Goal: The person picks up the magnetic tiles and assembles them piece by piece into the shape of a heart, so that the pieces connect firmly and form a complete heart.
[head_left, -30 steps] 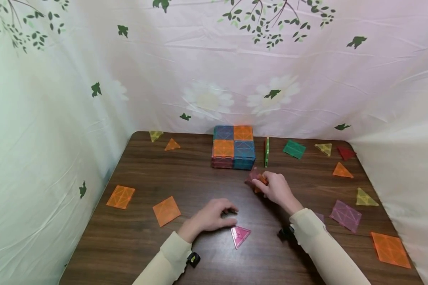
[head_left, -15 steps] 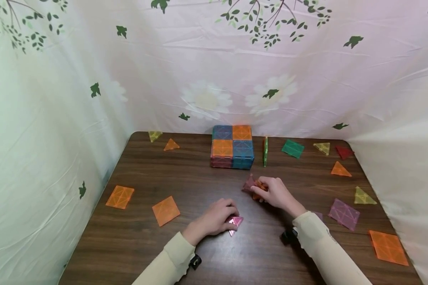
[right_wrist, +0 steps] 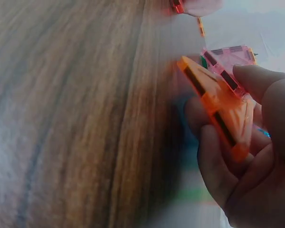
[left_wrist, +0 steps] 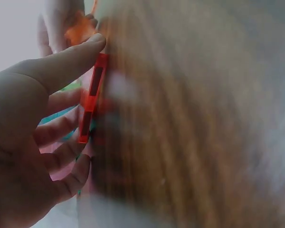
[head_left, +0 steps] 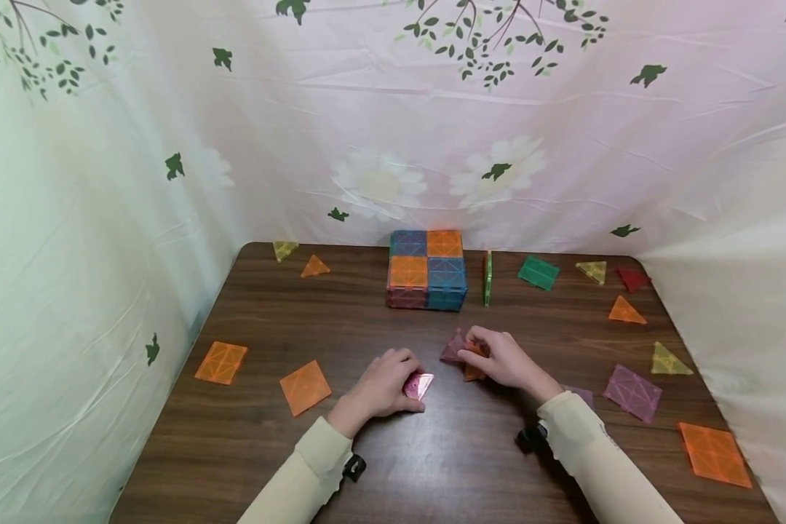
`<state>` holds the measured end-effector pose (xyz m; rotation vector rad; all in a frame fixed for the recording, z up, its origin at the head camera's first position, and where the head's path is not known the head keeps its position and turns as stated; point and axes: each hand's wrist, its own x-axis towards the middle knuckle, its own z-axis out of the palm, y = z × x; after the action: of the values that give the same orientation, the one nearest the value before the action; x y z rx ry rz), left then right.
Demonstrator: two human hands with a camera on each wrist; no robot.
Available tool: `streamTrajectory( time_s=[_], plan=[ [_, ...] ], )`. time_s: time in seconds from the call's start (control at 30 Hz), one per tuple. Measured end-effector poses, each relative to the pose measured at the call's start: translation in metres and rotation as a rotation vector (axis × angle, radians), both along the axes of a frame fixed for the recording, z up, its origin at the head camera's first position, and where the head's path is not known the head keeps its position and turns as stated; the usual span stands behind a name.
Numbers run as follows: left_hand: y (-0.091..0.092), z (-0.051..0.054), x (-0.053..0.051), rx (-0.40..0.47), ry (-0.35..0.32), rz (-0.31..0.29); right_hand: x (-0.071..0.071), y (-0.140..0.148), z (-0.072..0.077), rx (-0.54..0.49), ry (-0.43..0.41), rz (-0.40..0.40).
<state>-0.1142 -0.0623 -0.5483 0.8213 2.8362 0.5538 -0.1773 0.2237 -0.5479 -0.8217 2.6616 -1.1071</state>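
My left hand (head_left: 381,386) holds a pink triangular magnetic tile (head_left: 418,386), tilted up beside the thumb. In the left wrist view its edge looks red and lies against the thumb and fingers (left_wrist: 61,128). Farther right, my right hand (head_left: 507,359) pinches an orange triangular magnetic tile (head_left: 474,372). Pink triangular tiles (head_left: 454,347) lean against that orange one, forming a small cluster. From the right wrist, the orange tile (right_wrist: 218,109) stands on edge between thumb and fingers, with the pink tile (right_wrist: 228,66) just beyond it.
A box of orange, blue and pink square tiles (head_left: 426,271) stands at the back. Beside it, a green tile stack (head_left: 487,279) stands upright. Orange squares (head_left: 305,388) lie at left; a purple square (head_left: 632,394), an orange square (head_left: 715,455) and several triangles lie at right.
My left hand has taken hold of the pink triangular tile, lifted and tilted it, and moved it slightly away from me. My right hand has drawn its tile cluster a little nearer.
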Motion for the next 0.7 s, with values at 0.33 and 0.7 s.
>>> streamTrajectory(
  time_s=[0.33, 0.7],
  plan=[
    [-0.015, -0.005, -0.019, 0.385, -0.100, 0.145, 0.002, -0.002, -0.002, -0.058, -0.008, 0.084],
    [-0.004, -0.005, -0.028, 0.565, -0.176, 0.225, 0.007, -0.015, -0.004, -0.148, -0.028, 0.190]
  ],
)
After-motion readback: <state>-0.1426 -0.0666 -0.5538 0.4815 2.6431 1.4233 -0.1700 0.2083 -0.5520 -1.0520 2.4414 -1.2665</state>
